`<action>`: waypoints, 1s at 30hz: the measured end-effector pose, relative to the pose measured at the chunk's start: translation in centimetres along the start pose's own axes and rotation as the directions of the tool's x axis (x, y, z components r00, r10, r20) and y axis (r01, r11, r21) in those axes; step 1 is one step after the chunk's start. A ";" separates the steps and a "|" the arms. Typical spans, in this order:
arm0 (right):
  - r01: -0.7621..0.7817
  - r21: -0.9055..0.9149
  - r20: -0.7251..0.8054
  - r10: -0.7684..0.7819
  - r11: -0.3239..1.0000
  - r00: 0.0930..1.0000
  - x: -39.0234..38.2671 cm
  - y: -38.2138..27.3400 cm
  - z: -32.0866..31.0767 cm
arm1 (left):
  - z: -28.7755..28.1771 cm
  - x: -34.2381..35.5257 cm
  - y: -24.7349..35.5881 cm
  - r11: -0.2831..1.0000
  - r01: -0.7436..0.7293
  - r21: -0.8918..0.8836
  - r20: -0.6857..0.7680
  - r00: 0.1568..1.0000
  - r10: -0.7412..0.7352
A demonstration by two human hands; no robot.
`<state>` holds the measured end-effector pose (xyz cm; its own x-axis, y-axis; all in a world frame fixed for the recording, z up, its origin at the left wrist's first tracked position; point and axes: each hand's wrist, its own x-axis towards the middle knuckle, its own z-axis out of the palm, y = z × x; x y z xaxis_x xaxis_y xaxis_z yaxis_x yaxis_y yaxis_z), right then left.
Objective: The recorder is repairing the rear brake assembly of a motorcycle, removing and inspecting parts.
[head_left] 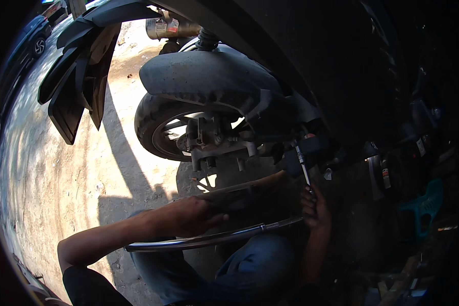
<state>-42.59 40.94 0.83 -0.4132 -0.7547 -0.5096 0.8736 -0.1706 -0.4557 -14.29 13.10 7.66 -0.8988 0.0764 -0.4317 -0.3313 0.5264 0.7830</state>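
Observation:
My right hand [316, 208] is closed around the lower end of a shiny socket wrench [304, 166]. The tool slants up to the dark underside of the motorcycle [270, 135], beside the rear wheel mounting; shadow hides what its tip meets. My left hand [191, 217] reaches across below the rear wheel [155, 133], its thumb pointing right. Shadow hides its other fingers, so I cannot tell whether they hold anything. Just under that hand runs a long chrome bar [204, 240], passing over my jeans, its right end near my right wrist.
A grey rear mudguard [204, 74] covers the wheel top. Black tail panels [79, 84] hang at the upper left. A teal plastic stool [424, 208] stands in shadow on the right. Parked vehicles, one a blue car [28, 43], line the far left of the sunlit ground [46, 168].

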 end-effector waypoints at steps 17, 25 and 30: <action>-0.177 0.450 0.152 0.120 0.876 0.981 0.9 0.8 1.6 | -5.1 -13.4 6.1 0.806 0.301 0.510 -0.384 0.918 -0.099; 0.057 -0.005 0.010 -0.057 0.998 0.998 1.5 2.2 0.6 | -2.5 -11.1 -2.3 0.884 0.163 0.437 -0.237 0.969 -0.062; 0.043 -0.096 -0.016 -0.045 0.994 0.999 1.9 1.6 -0.9 | 2.1 -9.8 -6.5 0.988 -0.048 0.146 -0.081 0.995 0.060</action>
<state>-42.22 39.82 -1.50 -0.4563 -0.7360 -0.5001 0.8260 -0.1413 -0.5457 -2.74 10.67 5.85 -0.9374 0.0388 -0.3461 -0.2427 0.6398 0.7292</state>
